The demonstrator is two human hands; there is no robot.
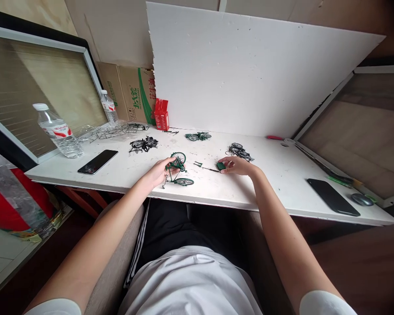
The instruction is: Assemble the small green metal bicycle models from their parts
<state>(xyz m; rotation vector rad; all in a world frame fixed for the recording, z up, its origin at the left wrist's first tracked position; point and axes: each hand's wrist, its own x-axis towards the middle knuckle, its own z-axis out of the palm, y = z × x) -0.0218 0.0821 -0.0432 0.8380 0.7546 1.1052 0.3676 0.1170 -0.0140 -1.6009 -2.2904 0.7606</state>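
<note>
My left hand is closed round the frame of a small green model bicycle that lies on the white table. My right hand rests on the table further right, its fingertips pinching a small green part. A thin tool lies between the two hands. Three heaps of bicycle parts lie beyond: a dark one at the left, a green one in the middle and a dark one at the right.
Two water bottles and a black phone stand at the left. Clear wrappers, a red box and a cardboard carton are at the back. Another phone and a mouse lie at the right. A white foam board rises behind.
</note>
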